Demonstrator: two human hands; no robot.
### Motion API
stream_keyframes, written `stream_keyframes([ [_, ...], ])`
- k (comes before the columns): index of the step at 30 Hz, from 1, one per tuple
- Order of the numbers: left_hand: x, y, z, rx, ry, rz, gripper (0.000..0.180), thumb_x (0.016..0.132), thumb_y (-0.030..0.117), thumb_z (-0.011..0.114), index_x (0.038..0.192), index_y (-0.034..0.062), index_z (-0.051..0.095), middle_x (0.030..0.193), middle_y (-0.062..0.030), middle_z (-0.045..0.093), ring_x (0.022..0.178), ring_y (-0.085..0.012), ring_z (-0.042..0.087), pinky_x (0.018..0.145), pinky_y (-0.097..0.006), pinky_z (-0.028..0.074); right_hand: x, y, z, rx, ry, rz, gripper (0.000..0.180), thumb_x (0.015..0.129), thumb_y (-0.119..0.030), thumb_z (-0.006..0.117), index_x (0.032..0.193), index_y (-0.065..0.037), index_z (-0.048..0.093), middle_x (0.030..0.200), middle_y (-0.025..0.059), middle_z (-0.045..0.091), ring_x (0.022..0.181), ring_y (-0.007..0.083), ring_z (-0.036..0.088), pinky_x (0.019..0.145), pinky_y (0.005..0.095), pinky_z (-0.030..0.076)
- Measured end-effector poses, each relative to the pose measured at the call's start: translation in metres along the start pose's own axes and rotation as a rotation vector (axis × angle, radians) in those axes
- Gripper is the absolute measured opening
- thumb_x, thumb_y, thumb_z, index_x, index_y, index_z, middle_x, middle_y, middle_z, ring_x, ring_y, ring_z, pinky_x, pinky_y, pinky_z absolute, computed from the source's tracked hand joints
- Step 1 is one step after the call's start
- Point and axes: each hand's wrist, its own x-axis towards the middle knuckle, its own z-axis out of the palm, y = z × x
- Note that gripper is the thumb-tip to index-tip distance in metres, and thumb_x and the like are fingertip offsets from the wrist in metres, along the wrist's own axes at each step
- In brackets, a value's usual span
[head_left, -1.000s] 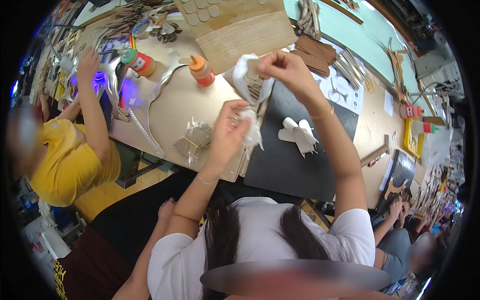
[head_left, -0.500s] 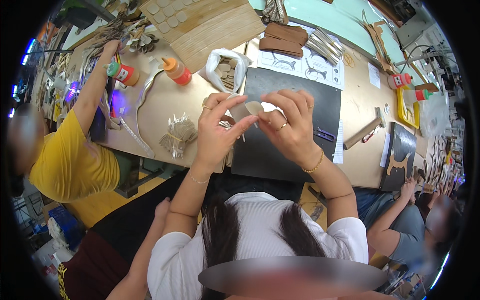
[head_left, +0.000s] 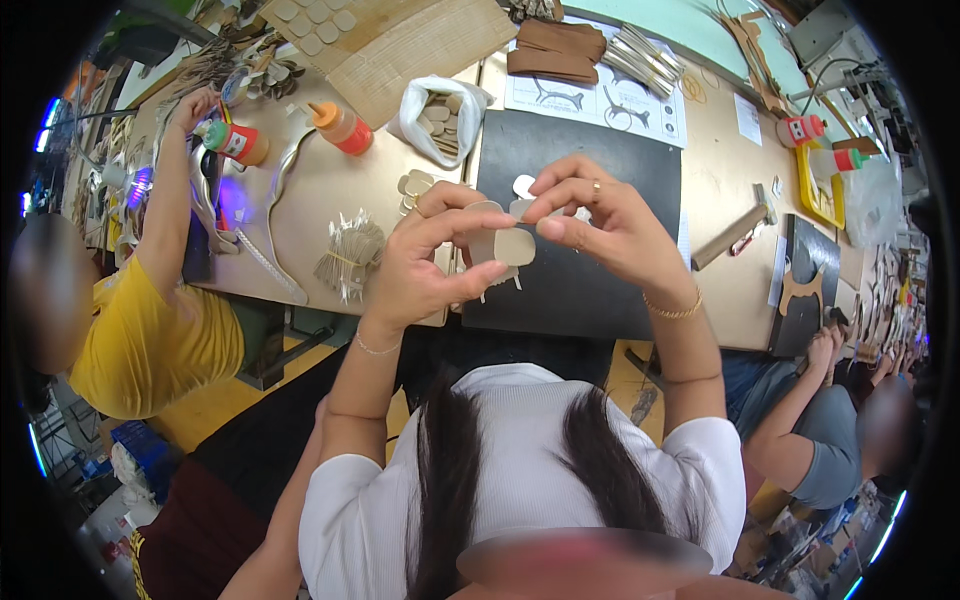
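My left hand (head_left: 425, 255) holds a small beige rounded leather-like piece (head_left: 515, 246) between thumb and fingers, above the black mat (head_left: 570, 300). Thin pale strips or tabs poke out below that piece. From the right, my right hand (head_left: 620, 230) pinches at its upper edge with thumb and forefinger; exactly what lies between those fingertips is too small to make out. Beyond the fingers, small white pieces (head_left: 523, 187) lie on the mat. A few beige rounded pieces (head_left: 413, 186) are on the table behind my left hand, next to a banded bundle of tabs (head_left: 350, 255).
A white plastic bag (head_left: 412, 118) of beige pieces stands beyond my left hand. Two glue bottles, one orange-capped (head_left: 342, 128) and one green-capped (head_left: 235, 142), lie further left. Brown straps (head_left: 555, 50) rest on a printed sheet. A hammer (head_left: 735, 236) lies right; co-workers sit both sides.
The beige piece now shows its flat face beside my left fingers. My right hand has swung round to pinch from the upper right. The view has shifted slightly.
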Motion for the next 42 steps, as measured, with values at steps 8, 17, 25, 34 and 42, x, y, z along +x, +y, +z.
stream_keyframes([
  [8, -0.005, 0.006, 0.004, 0.030, -0.070, -0.021, 0.041, 0.078, 0.001, 0.074, 0.118, 0.0068, 0.068, 0.109, -0.0060, 0.056, 0.082, -0.0097, 0.059, 0.066, -0.021, 0.054, 0.002, 0.006, -0.001, 0.188, -0.200, 0.147, 0.017, 0.085, -0.021, 0.075, 0.086, -0.004, 0.070, 0.104, 0.0000, 0.053, 0.090, 0.0090, 0.052, 0.078, 0.0240, 0.042],
  [17, -0.009, 0.004, 0.028, -0.246, 0.306, -0.259, 0.047, 0.089, -0.008, 0.059, 0.134, -0.0039, 0.049, 0.104, -0.0137, 0.064, 0.092, -0.0173, 0.066, 0.076, -0.028, 0.060, -0.014, 0.021, 0.030, 0.418, 0.179, 0.112, 0.016, 0.082, -0.014, 0.077, 0.081, -0.002, 0.068, 0.107, 0.0001, 0.049, 0.076, 0.0043, 0.053, 0.068, 0.0199, 0.046],
  [25, -0.016, 0.015, 0.024, -0.355, 0.224, -0.358, 0.041, 0.088, -0.008, 0.061, 0.128, -0.0069, 0.053, 0.109, -0.0161, 0.066, 0.095, -0.0172, 0.066, 0.079, -0.029, 0.059, -0.012, 0.016, 0.034, 0.309, 0.190, 0.135, 0.018, 0.079, -0.015, 0.080, 0.080, -0.002, 0.067, 0.092, 0.0019, 0.061, 0.076, 0.0072, 0.055, 0.068, 0.0220, 0.046],
  [34, -0.019, 0.020, 0.022, -0.362, 0.197, -0.351, 0.039, 0.088, -0.007, 0.062, 0.126, -0.0062, 0.055, 0.111, -0.0170, 0.067, 0.097, -0.0181, 0.067, 0.079, -0.029, 0.060, -0.013, 0.006, 0.037, 0.296, 0.208, 0.163, 0.013, 0.082, -0.009, 0.075, 0.080, -0.002, 0.064, 0.089, 0.0035, 0.062, 0.079, 0.0089, 0.055, 0.071, 0.0230, 0.045],
  [42, -0.021, 0.022, 0.023, -0.361, 0.201, -0.354, 0.039, 0.087, -0.007, 0.062, 0.126, -0.0063, 0.056, 0.111, -0.0175, 0.067, 0.096, -0.0182, 0.067, 0.079, -0.030, 0.060, -0.013, 0.008, 0.041, 0.288, 0.256, 0.148, 0.018, 0.079, -0.013, 0.080, 0.079, -0.001, 0.066, 0.085, 0.0036, 0.064, 0.082, 0.0103, 0.059, 0.077, 0.0252, 0.047],
])
